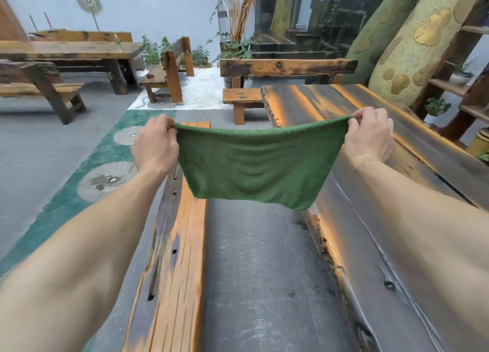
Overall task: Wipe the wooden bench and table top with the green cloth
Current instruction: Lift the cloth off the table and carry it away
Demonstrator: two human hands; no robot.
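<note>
Cloth (254, 166) slung between both hands' grip

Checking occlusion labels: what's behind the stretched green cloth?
The green cloth, pinched at its top corners by the left hand and right hand, hangs in the air. Behind it: part of the bench, the grey floor and the table top's edge. Those covered stretches cannot be seen.
</note>
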